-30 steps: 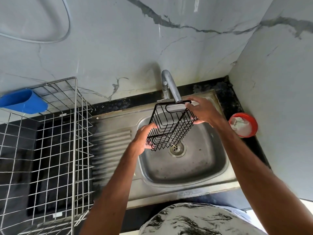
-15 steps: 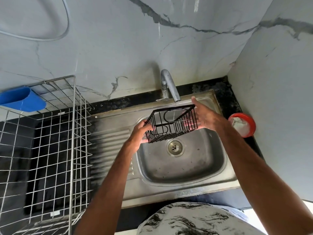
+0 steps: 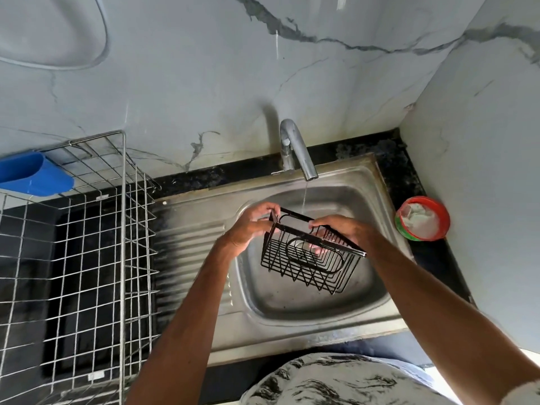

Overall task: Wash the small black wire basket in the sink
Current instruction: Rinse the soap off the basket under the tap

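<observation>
One head-worn wide-angle view looks forward and steeply down, close above the sink (image 3: 292, 325), facing the wall (image 3: 204, 83)

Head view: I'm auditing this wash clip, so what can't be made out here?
Head view:
- Steel sink drain: mostly behind bars of the small black wire basket.
- Right hand: fingertips partly behind basket wires.
- Large silver wire rack: cut by left and bottom edges.
- Red-rimmed round tub: white contents too blurred.

Both forearms (image 3: 187, 311) are bare from the bottom edge to the left hand (image 3: 251, 226) and the right hand (image 3: 342, 229). Below them, the person's garment (image 3: 336, 381) has a marbled print of black swirls on white. A pale patch (image 3: 526, 396) in the lower right corner may be a sleeve edge; it is too blurred to tell.
</observation>
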Demonstrator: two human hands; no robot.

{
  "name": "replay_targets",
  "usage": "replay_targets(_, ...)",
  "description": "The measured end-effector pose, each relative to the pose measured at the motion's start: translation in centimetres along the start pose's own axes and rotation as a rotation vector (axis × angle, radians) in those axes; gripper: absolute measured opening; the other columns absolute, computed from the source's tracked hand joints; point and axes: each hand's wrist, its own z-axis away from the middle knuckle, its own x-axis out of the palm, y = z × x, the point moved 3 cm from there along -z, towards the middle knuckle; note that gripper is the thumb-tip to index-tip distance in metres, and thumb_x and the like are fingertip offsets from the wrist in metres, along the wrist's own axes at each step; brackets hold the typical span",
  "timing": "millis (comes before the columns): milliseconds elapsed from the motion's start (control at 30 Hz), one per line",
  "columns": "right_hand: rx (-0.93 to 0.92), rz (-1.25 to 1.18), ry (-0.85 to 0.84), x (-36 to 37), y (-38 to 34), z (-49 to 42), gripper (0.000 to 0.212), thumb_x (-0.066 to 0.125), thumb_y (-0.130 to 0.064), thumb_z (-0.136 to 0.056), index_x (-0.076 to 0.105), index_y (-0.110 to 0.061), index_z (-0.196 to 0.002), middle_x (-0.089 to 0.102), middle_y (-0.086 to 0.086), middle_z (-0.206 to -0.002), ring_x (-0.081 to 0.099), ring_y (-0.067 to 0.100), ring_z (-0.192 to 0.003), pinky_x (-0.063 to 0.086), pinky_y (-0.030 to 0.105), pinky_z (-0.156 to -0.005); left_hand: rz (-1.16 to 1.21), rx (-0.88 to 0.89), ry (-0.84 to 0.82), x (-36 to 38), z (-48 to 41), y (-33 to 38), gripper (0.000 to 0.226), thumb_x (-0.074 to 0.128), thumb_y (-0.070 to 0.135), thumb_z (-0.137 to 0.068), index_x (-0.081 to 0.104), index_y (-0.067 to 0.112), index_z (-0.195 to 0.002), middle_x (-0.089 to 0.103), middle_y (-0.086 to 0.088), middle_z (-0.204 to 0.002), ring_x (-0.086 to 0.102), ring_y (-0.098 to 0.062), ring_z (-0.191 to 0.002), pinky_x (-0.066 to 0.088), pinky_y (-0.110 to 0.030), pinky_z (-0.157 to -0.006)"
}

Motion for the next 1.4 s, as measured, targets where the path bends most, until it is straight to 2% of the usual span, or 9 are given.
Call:
replay_targets(167, -0.076, 0.178, 0.127, -0.3, -1.8, -0.6, 0.011, 0.059, -0.002, -0.099, 0.065, 0.005, -0.096, 0.064, 0.011, -0.07, 0.063, 0.005, -0.039, 0.042, 0.013, -0.035, 0.149, -0.049, -0.001, -1.0, -0.1, -0.5, 0.044, 0.074, 0.031, -0.081, 0.065, 0.012, -0.12, 0.061, -0.007, -0.112, 0.051, -0.031, -0.1, 0.041, -0.044, -0.097)
replay_targets(267, -0.048, 0.109, 0.086, -1.1, -2.0, -2.5, 0.013, 0.055, 0.001, -0.1, 0.067, 0.004, -0.106, 0.067, 0.017, -0.088, 0.072, 0.013, -0.057, 0.054, 0.021, -0.05, 0.228, -0.077, 0.057, -1.5, -0.3, -1.2, 0.054, 0.076, 0.034, -0.086, 0.064, 0.028, -0.139, 0.049, -0.016, -0.153, 0.053, -0.037, -0.136, 0.034, -0.05, -0.12)
replay_targets(467, -0.07, 0.072, 0.033, -2.1, -1.6, -5.0, 0.015, 0.055, 0.001, -0.1, 0.068, 0.003, -0.107, 0.073, 0.026, -0.093, 0.076, 0.029, -0.08, 0.063, 0.034, -0.073, 0.345, -0.215, 0.16, -1.1, 2.1, -1.8, 0.113, 0.09, 0.064, -0.066, 0.044, 0.01, -0.154, 0.051, -0.021, -0.151, 0.05, -0.027, -0.14, 0.039, -0.052, -0.119)
replay_targets(633, -0.105, 0.039, -0.023, -2.8, -1.9, -5.9, 0.02, 0.058, 0.001, -0.097, 0.067, 0.006, -0.114, 0.07, 0.033, -0.105, 0.074, 0.039, -0.095, 0.062, 0.036, -0.071, 0.46, -0.259, 0.135, -1.0, 5.5, -3.0, 0.076, 0.061, 0.058, -0.095, 0.042, 0.021, -0.158, 0.055, -0.013, -0.153, 0.053, -0.031, -0.142, 0.045, -0.054, -0.115)
replay_targets(767, -0.114, 0.082, 0.004, -3.5, -2.1, -6.4, 0.02, 0.057, -0.001, -0.099, 0.067, 0.002, -0.116, 0.072, 0.03, -0.103, 0.075, 0.034, -0.09, 0.062, 0.034, -0.069, 0.539, -0.337, 0.129, 0.4, 6.5, -0.7, 0.093, 0.061, 0.082, -0.078, 0.051, 0.028, -0.152, 0.062, -0.004, -0.148, 0.061, -0.03, -0.133, 0.055, -0.055, -0.099)
replay_targets(1067, -0.038, 0.473, 0.151, -3.8, -5.2, -7.9, 0.007, 0.063, -0.015, -0.1, 0.065, -0.016, -0.106, 0.069, 0.015, -0.097, 0.073, 0.022, -0.073, 0.058, 0.032, -0.06, 0.305, -0.616, 0.132, 0.4, 2.8, 2.3, 0.023, 0.06, 0.023, -0.094, 0.059, 0.006, -0.109, 0.063, -0.017, -0.12, 0.075, -0.039, -0.09, 0.06, -0.059, -0.088)
replay_targets(1233, -0.297, 0.832, 0.36, -2.3, -9.1, -8.1, 0.042, 0.079, -0.028, -0.087, 0.066, -0.006, -0.12, 0.066, 0.011, -0.111, 0.064, 0.021, -0.107, 0.051, 0.033, -0.098, 0.21, -0.655, 0.029, 0.9, 1.2, 2.3, 0.011, 0.05, 0.014, -0.093, 0.051, 0.007, -0.101, 0.054, -0.014, -0.13, 0.067, -0.046, -0.102, 0.054, -0.065, -0.095)
replay_targets(1300, -0.32, 0.677, 0.299, -1.8, -9.5, -9.6, 0.064, 0.086, -0.04, -0.074, 0.064, -0.006, -0.123, 0.068, 0.01, -0.115, 0.068, 0.019, -0.102, 0.057, 0.033, -0.088, 0.164, -0.699, 0.021, 1.0, 0.6, 2.0, 0.013, 0.051, 0.012, -0.088, 0.054, 0.007, -0.1, 0.052, -0.014, -0.138, 0.064, -0.045, -0.116, 0.05, -0.069, -0.101)
replay_targets(1400, -0.385, 0.589, 0.139, -1.0, -9.0, -10.9, 0.045, 0.088, -0.02, -0.076, 0.068, 0.001, -0.11, 0.076, 0.002, -0.09, 0.074, 0.008, -0.075, 0.055, 0.025, -0.067, 0.159, -0.721, 0.022, 1.1, 0.2, 2.1, 0.02, 0.054, 0.012, -0.081, 0.059, 0.007, -0.099, 0.057, -0.01, -0.139, 0.057, -0.041, -0.129, 0.047, -0.068, -0.106)
